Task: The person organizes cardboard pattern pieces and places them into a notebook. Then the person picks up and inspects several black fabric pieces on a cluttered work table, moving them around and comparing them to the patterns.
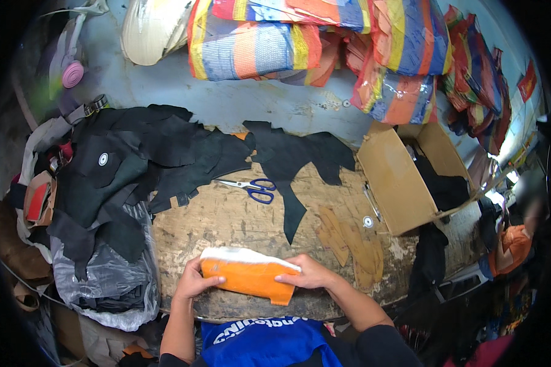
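We have both hands on an orange piece [249, 276] with a white fleecy top edge, held flat on the near edge of the bench [226, 226]. Left hand [193, 282] is closed on its left end, thumb over the front face, fingers behind. Right hand [306, 275] lies over the right end, fingers pressing down on top, thumb underneath as far as we can tell. Holding at both ends looks meant to keep the piece stretched and steady against the bench edge; a small tab hangs below the grip on the right.

Just beyond the grip to the right, tan cut-outs [349, 241] lie flat on the wood, near a small round metal disc [368, 221]. Straight beyond the grip, blue-handled scissors [254, 188] lie shut, within easy reach. Black pieces [165, 153] spread from there to the left, one long strip [291, 202] pointing back toward our hands. Left of the grip, a clear plastic bag [107, 275] of dark scraps sags off the bench side.

Further right, an open cardboard box [398, 180] lies tipped with its flap up, dark material inside. Far behind it all, striped woven sacks [324, 37] in orange, blue and yellow are stacked against the blue wall, with a white bundle [150, 33] to their left. A pink roll [73, 74] sits far left. A red flag-shaped sign [528, 79] hangs on the far right wall; too small for detail.
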A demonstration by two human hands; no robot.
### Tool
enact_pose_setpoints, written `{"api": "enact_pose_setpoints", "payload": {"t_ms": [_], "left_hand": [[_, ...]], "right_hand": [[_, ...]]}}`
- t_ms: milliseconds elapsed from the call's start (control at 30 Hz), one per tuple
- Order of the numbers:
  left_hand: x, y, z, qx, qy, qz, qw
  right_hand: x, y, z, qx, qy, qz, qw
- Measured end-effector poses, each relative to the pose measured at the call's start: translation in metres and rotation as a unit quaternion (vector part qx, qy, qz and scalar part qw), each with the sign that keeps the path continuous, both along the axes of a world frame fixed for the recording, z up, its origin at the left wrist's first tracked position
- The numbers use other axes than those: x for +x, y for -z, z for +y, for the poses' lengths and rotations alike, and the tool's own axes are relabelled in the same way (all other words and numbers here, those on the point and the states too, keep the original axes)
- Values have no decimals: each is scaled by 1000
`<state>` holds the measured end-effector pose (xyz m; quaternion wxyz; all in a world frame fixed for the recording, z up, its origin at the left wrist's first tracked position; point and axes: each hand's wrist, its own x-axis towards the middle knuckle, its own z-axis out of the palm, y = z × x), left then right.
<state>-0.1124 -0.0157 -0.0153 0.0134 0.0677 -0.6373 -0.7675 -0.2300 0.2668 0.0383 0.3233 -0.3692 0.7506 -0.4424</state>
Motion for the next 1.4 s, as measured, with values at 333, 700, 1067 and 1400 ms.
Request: {"api": "enact_pose_setpoints", "payload": {"t_ms": [333, 700, 1067, 1400], "left_hand": [[-2, 33, -1, -324, -235, 54, 915], [-5, 25, 6, -471, -216, 86, 851], [-6, 27, 4, -470, -210, 89, 853], [-3, 34, 6, -480, -208, 104, 846]], "right_hand": [[-128, 49, 50, -367, 505, -152, 766], [-287, 97, 36, -419, 593, -247, 641], [66, 44, 143, 218, 16, -426, 878], [151, 89, 144, 240, 224, -304, 895]]}}
